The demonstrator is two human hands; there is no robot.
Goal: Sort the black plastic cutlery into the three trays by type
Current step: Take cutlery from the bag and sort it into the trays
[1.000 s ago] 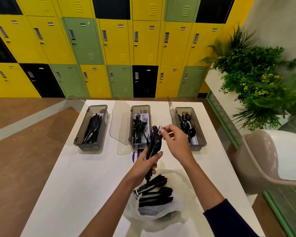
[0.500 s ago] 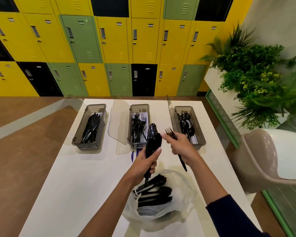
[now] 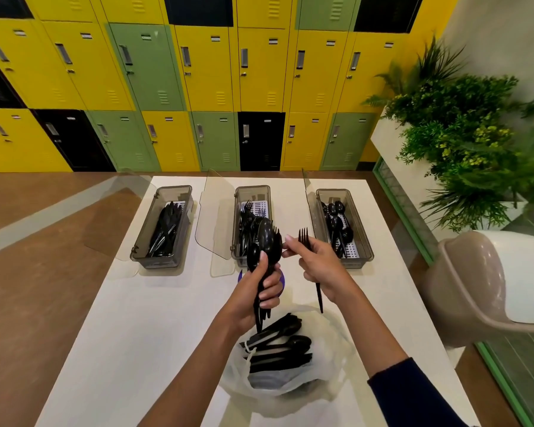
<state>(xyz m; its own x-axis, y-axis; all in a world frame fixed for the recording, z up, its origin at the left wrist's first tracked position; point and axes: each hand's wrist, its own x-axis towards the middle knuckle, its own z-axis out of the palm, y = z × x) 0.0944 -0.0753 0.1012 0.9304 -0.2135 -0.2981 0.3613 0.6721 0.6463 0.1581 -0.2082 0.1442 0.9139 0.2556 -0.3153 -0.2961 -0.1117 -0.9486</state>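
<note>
My left hand grips a bundle of black spoons and forks, heads up, over the table's middle. My right hand holds one black fork, tines up, while its fingertips touch the bundle's top. Three clear grey trays stand in a row at the far end: the left tray has knives, the middle tray forks, the right tray spoons. A white plastic bag near me holds more black cutlery.
The white table has brown floor on its left. Open clear tray lids stick up beside the trays. A beige chair stands to the right, with plants behind it. Coloured lockers line the far wall.
My right hand pulled one fork out of the bundle, moved right with it, and now reaches back to the bundle's top while keeping the fork. My left hand stays put.
</note>
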